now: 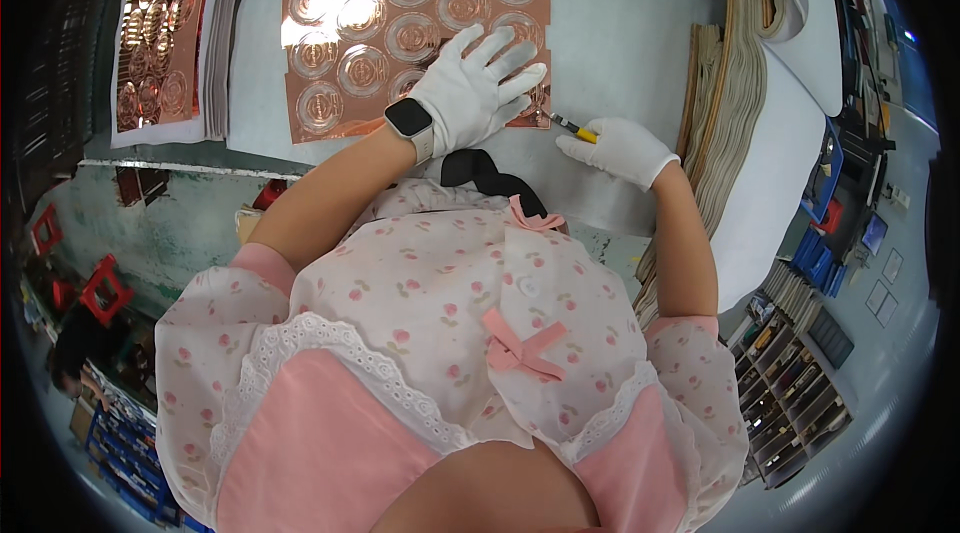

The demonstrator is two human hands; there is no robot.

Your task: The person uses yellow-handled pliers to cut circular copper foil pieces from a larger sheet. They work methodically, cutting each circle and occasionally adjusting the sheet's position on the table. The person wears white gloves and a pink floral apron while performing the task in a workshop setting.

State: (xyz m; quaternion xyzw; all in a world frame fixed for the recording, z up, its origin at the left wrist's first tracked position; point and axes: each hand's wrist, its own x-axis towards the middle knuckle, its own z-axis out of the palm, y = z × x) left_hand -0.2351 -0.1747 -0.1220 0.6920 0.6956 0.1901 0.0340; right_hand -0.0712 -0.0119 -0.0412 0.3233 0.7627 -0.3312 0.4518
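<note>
The copper sheet [408, 39] lies on the desk [620, 33]. The left hand [472, 91] lies on it, grip spread wide; the right hand's [624, 149] grip holds a slim tool [575, 127], its tip by the sheet's right edge. If the tool slips, it could scratch the sheet or catch the nearby left fingers.

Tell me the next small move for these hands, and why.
I'd probably ease the left hand back a little before moving the yellow-handled tool. That hand lies spread on the copper-coloured sheet, its thumb close to the tool's thin tip, which the right hand holds near the sheet's lower right corner.
</note>
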